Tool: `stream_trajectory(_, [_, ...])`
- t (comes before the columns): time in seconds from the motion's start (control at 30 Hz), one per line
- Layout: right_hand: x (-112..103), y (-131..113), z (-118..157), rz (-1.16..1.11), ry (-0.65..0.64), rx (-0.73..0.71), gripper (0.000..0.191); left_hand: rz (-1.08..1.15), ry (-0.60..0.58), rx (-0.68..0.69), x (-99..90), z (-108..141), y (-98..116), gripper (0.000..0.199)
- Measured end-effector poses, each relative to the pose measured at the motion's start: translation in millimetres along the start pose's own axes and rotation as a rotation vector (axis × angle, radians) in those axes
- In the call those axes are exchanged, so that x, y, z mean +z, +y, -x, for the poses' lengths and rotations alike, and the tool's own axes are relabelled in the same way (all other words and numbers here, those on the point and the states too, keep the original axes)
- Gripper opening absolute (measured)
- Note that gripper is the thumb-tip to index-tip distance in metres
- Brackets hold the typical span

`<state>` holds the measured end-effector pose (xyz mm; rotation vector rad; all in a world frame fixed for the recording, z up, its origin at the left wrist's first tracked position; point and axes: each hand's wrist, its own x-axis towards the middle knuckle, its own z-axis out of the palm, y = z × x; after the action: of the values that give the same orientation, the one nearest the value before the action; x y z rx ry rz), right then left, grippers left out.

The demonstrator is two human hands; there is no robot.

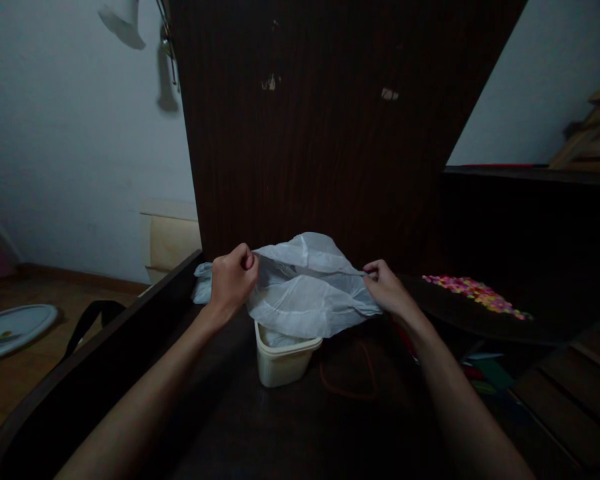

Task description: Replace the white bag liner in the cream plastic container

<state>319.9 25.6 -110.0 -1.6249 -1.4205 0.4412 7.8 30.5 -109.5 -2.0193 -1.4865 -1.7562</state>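
A thin white plastic bag (300, 300) is stretched between my two hands, its mouth partly spread. My left hand (233, 277) is closed in a fist on the bag's left edge. At the right edge, my right hand (384, 285) pinches the plastic between thumb and fingers. Below the bag stands a cream plastic container (283, 365) with an open top. The lower part of the bag hangs over its far rim, and pale plastic shows inside it. Beside the container, a thin reddish-brown loop of cord (347, 393) lies on the dark desk (220, 427).
Another crumpled white plastic bag (203, 283) lies behind my left hand. A shelf at right carries a heap of small colourful pieces (477, 293). A raised wooden edge (115, 337) runs along the left, and a tall dark panel (310, 133) rises behind.
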Motion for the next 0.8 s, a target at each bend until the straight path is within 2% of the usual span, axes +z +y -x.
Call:
stream_trajectory(0.07, [6,6,4,0.341,-0.039,-0.076,0.024,0.176,-0.111,-0.168,8.5,-6,-3,0.011])
stream_trajectory(0.1, [8,6,7,0.454,-0.057,-0.117,0.028,0.302,-0.197,-0.215,12.5,-8,-5,0.01])
stream_trajectory(0.17, [13,3,12,0.544,-0.045,-0.21,0.035,0.516,-0.37,-0.217,17.4,-10,-7,0.038])
stream_trajectory(0.23, [16,-5,17,0.484,0.01,-0.34,0.038,0.598,-0.587,-0.126,15.7,-9,-5,0.054])
stream_trajectory(0.3, [18,-14,21,0.321,-0.024,-0.483,0.035,0.546,-0.833,0.0,8.6,-5,1,0.054])
stream_trajectory(0.33, [18,-19,22,0.229,-0.107,-0.533,0.031,0.484,-0.92,0.063,4.5,-4,5,0.051])
stream_trajectory(0.4, [20,-25,25,0.087,-0.341,-0.572,0.023,0.352,-1.016,0.166,-1.1,-1,9,0.051])
stream_trajectory(0.47, [23,-26,27,0.038,-0.51,-0.558,0.026,0.283,-1.022,0.222,-1.4,1,9,0.041])
stream_trajectory(0.5, [25,-25,27,0.035,-0.541,-0.546,0.029,0.281,-1.004,0.237,0.1,1,8,0.03])
stream_trajectory(0.57, [30,-22,27,0.027,-0.531,-0.528,0.031,0.323,-0.937,0.254,3.6,1,4,0.013])
stream_trajectory(0.6, [31,-20,27,0.008,-0.516,-0.515,0.03,0.362,-0.892,0.253,4.5,1,3,0.012])
stream_trajectory(0.67, [31,-21,27,-0.058,-0.498,-0.479,0.026,0.456,-0.804,0.206,2.8,-1,0,0.013])
stream_trajectory(0.8, [15,-37,41,-0.245,-0.554,-0.442,0.026,0.711,-0.646,-0.018,-11.4,-4,-1,0.013])
